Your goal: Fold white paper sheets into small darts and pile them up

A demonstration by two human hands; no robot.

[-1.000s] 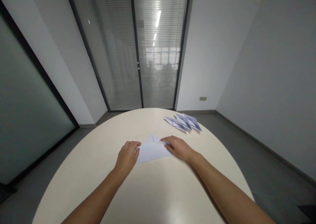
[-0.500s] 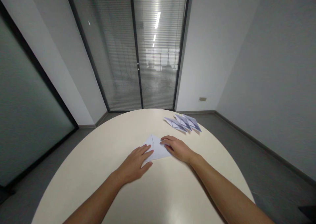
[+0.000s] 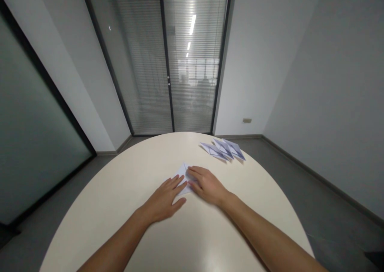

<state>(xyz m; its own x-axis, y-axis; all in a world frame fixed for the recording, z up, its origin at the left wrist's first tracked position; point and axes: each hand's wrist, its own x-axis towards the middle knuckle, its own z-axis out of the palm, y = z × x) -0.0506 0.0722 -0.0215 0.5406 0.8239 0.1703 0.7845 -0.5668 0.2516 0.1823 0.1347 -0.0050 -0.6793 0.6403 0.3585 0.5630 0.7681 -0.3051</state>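
Note:
A small sheet of folded white paper [image 3: 181,170] lies on the round table, its pointed end facing away from me. My left hand [image 3: 163,198] rests flat on the paper's left side, fingers spread and thumb apart on the tabletop. Over the right side lies my right hand [image 3: 207,184], its fingers stretched toward the middle and its thumb held apart from them. It hides most of that half of the paper, so the flap under it shows only in part.
Several folded white paper pieces [image 3: 222,149] lie overlapping near the far right edge of the cream round table [image 3: 135,168]. Beyond the table stands a glass partition with blinds [image 3: 150,84]. A wall socket [image 3: 247,121] sits low on the wall.
My right hand has moved left across the paper toward my left hand. The paper's right corner, seen before, no longer shows. My left hand has stayed in place.

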